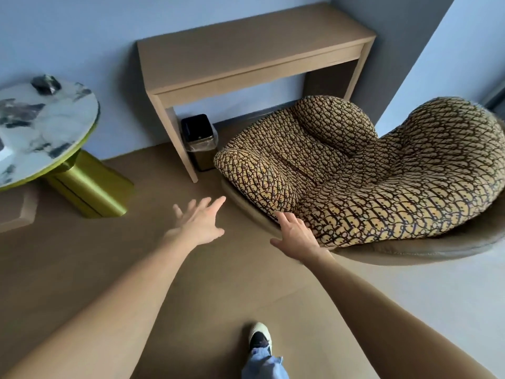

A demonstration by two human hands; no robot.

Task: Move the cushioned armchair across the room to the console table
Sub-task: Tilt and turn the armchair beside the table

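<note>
The cushioned armchair [363, 181], padded in a tan and black patterned fabric over a beige shell, stands on the floor at the right, its far side right by the light wooden console table [246, 50] against the blue wall. My right hand [296, 236] lies with fingers spread on the front edge of the seat cushion and shell rim. My left hand [200, 222] hovers open above the floor, just left of the chair, touching nothing.
A round marble-topped side table [41, 127] on a gold-green base stands at the left. A small black waste bin [199, 140] sits under the console's left end. A wall corner juts out behind the chair. My foot [259, 340] is on the brown floor below.
</note>
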